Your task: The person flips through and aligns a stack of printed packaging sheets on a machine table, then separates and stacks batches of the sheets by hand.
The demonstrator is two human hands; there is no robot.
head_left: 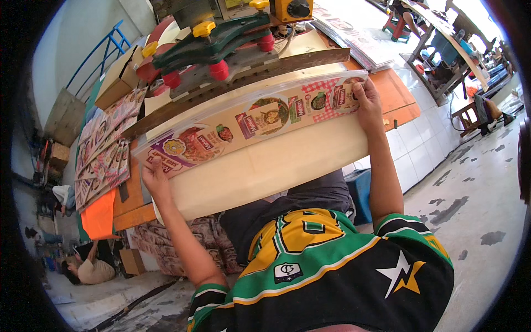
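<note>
A long printed strip [298, 113] with pictures of food stretches across in front of me, its right end higher in the view than its left. My left hand [157, 180] pinches the left end, thumb on top. At the other end, the thumb and fingers of my right hand [369, 105] are closed on the strip's corner. Beneath the strip spreads a smooth cream-coloured board [271, 171] with a curved near edge. Just beyond runs a long metal bar [243, 79], below a machine's dark green frame [221, 48] with red feet and yellow knobs.
Stacks of printed sheets [105, 146] and an orange sheet [99, 214] lie at the left, near a cardboard box [115, 80]. More printed sheets [354, 36] are piled at the far right. A blue bin [360, 193] stands beside my legs. Another person [94, 270] is at lower left.
</note>
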